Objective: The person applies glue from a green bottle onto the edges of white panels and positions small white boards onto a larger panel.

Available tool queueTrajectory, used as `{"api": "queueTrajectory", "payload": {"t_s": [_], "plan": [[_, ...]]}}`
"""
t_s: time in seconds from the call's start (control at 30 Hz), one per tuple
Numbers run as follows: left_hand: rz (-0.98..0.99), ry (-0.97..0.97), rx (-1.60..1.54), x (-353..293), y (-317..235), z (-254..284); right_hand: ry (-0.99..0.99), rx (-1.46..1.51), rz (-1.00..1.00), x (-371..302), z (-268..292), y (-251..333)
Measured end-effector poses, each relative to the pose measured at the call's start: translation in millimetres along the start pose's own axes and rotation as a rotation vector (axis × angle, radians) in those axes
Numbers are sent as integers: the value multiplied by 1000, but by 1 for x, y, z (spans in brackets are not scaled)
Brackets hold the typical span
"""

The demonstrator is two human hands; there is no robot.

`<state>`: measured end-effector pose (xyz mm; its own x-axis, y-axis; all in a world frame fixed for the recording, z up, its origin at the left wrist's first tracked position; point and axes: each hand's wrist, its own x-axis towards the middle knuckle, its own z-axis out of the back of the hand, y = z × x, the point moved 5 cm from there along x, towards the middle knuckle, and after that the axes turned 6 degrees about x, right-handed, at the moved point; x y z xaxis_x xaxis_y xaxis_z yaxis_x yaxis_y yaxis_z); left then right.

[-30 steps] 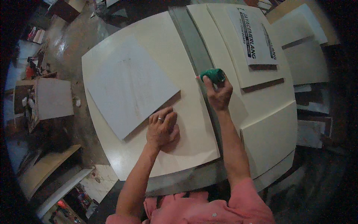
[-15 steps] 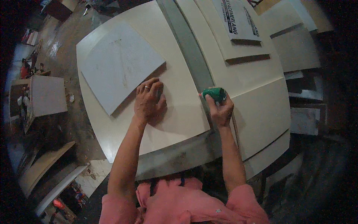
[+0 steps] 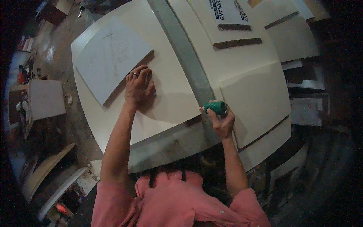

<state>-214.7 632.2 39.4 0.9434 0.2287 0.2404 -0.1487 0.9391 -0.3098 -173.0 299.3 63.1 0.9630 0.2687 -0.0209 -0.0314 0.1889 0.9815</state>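
A green bottle (image 3: pixel 214 108) with a narrow pinkish tip is gripped in my right hand (image 3: pixel 223 123). It lies nearly sideways, its tip pointing left beside the near right corner of a large cream panel (image 3: pixel 162 108). Whether the tip touches the panel edge I cannot tell. On that panel, my left hand (image 3: pixel 139 87) rests with bent fingers at the near right edge of a pale grey board (image 3: pixel 113 56). The left thumb stands apart from the fingers, and nothing shows in that hand.
Between the panels runs a grey-green strip of worktop (image 3: pixel 185 53). To the right lie a cream panel (image 3: pixel 259 102) and a stack with a printed board (image 3: pixel 228 13) on top. A box-like cabinet (image 3: pixel 47 99) stands on the floor at left.
My right hand has moved the bottle toward me along the cream panel's right edge, close to its near corner. The whole view has shifted slightly; my left hand stays at the grey board's edge.
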Motion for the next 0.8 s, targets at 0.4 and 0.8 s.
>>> {"api": "queueTrajectory", "payload": {"t_s": [0.4, 0.8], "plan": [[-29, -12, 56, -1, 0, -4, -179, 616, -340, -92, 71, -39], [-231, 145, 69, -81, 117, 138, -553, 1143, -443, -132, -24, -83]]}}
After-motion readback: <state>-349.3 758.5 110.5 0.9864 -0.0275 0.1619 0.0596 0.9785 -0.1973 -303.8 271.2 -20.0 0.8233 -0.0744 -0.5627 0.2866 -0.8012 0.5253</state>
